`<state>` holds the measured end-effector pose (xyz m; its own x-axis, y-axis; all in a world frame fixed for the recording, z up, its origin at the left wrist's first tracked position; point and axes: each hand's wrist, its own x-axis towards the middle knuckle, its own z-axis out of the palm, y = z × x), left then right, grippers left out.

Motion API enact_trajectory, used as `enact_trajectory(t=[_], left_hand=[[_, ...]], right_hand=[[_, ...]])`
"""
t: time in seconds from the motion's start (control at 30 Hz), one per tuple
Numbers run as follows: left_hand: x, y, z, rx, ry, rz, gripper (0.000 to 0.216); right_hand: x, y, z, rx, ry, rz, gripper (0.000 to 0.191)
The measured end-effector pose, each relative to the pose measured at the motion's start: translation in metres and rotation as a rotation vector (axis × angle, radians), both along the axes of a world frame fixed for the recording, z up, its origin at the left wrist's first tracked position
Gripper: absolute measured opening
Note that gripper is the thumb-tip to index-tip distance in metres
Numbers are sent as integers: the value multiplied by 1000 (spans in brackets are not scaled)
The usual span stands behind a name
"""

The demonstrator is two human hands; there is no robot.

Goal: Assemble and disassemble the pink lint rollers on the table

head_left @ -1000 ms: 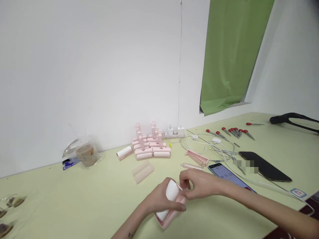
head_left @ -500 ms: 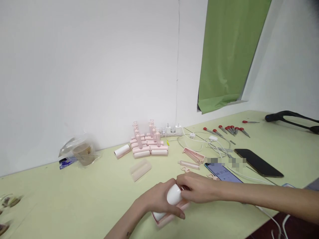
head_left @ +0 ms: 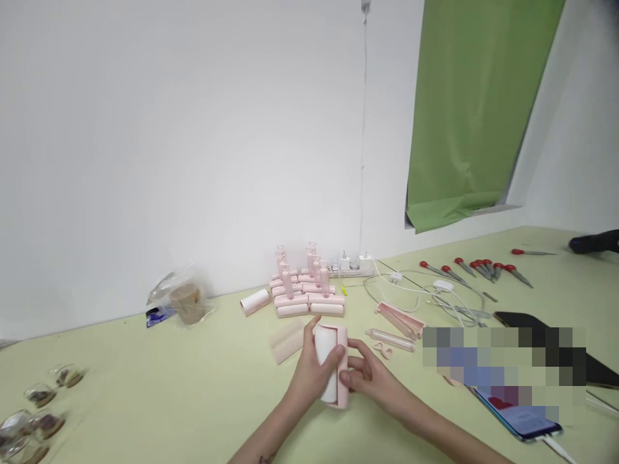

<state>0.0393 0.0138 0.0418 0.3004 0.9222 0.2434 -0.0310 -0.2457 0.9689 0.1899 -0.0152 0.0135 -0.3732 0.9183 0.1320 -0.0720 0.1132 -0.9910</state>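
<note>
Blocky masking hid part of the lit phone (head_left: 525, 426) at lower right; the left hand (head_left: 314, 368) obscured the left side of the pink-and-white roller (head_left: 331, 385). The roller, at lower centre, ran near vertical in frame, white face left. The left hand gripped it; the right hand (head_left: 367, 377) pinched its right edge. Similar rollers (head_left: 293, 310) sat beyond, mid-frame, on the bench (head_left: 193, 399).
</note>
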Motion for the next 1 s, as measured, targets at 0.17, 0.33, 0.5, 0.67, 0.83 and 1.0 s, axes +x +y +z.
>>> enact_trajectory(t=[0.17, 0.33, 0.5, 0.67, 0.83, 1.0], left_hand=[[-54, 38, -8, 113, 180, 191, 66], [-103, 58, -34, -60, 558, 228, 58], [-77, 35, -49, -63, 562, -230, 48], [-53, 22, -56, -58, 473, -333, 58], [-56, 22, -57, -65, 424, -337, 52], [-57, 20, -57, -53, 402, -337, 42]], right_hand=[[2, 14, 16, 124, -171, -237, 45], [20, 19, 29, 337, -336, -285, 39], [24, 12, 31, 547, -565, -227, 35], [24, 14, 40, 704, -930, -36, 34], [14, 19, 42, 733, -1074, 69, 33], [12, 15, 36, 633, -1065, 102, 32]])
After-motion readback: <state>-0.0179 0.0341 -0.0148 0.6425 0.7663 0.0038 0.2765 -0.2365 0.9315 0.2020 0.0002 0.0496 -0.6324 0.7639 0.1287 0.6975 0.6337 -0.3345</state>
